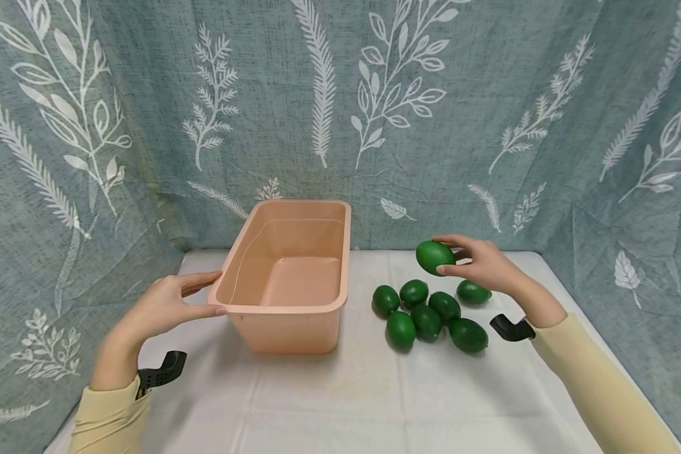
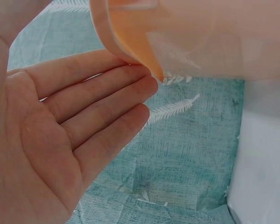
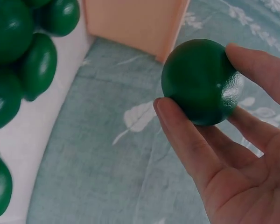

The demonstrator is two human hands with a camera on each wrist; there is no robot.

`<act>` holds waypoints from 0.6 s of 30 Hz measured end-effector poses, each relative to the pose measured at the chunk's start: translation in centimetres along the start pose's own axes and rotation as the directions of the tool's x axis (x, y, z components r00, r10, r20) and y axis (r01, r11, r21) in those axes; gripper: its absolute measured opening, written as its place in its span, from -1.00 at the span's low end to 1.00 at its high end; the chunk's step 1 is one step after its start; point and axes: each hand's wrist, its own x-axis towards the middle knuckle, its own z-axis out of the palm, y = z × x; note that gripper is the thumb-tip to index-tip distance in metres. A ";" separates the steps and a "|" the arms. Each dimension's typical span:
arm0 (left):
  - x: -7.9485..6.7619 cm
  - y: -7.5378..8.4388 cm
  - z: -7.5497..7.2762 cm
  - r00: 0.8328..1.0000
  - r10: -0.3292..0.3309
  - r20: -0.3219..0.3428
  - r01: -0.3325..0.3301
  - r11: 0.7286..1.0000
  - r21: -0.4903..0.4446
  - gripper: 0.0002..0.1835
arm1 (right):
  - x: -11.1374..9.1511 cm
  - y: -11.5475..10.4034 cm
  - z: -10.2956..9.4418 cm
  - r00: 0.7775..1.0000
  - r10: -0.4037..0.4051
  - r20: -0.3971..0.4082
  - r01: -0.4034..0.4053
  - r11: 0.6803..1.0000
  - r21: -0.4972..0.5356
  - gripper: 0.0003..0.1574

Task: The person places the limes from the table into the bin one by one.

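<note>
A green lime (image 1: pixel 434 257) is pinched between the thumb and fingers of my right hand (image 1: pixel 482 261), raised above the table. In the right wrist view the same lime (image 3: pixel 201 82) shows round and glossy at the fingertips. Below that hand, several more limes (image 1: pixel 427 322) lie in a loose cluster on the white cloth. A peach-coloured plastic tub (image 1: pixel 286 310) stands left of them, with nothing inside it. My left hand (image 1: pixel 159 309) touches the tub's near left corner, thumb at the front rim. The left wrist view shows its straight fingers (image 2: pixel 107 100) against the rim.
White cloth (image 1: pixel 340 403) covers the table. Blue-green curtains (image 1: pixel 295 126) with white leaf prints hang behind and on both sides, close to the table's edges. A black wrist mount (image 1: pixel 161 372) sits on the left wrist, another mount (image 1: pixel 512 328) on the right.
</note>
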 end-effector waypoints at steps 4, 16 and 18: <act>0.0 0.0 0.0 1.000 0.003 0.003 -0.003 1.000 0.000 -0.23 | 0.9 -0.9 0.2 1.000 -0.015 0.011 0.015 1.000 -0.005 -0.21; 0.2 0.0 0.0 1.000 0.005 0.005 -0.005 1.000 -0.003 -0.23 | 4.3 -4.0 0.7 0.995 -0.059 0.080 0.059 0.998 0.005 -0.23; 0.2 0.0 0.0 1.000 0.006 0.003 -0.006 1.000 -0.003 -0.23 | 4.9 -4.4 0.8 0.993 -0.069 0.092 0.069 0.998 0.001 -0.23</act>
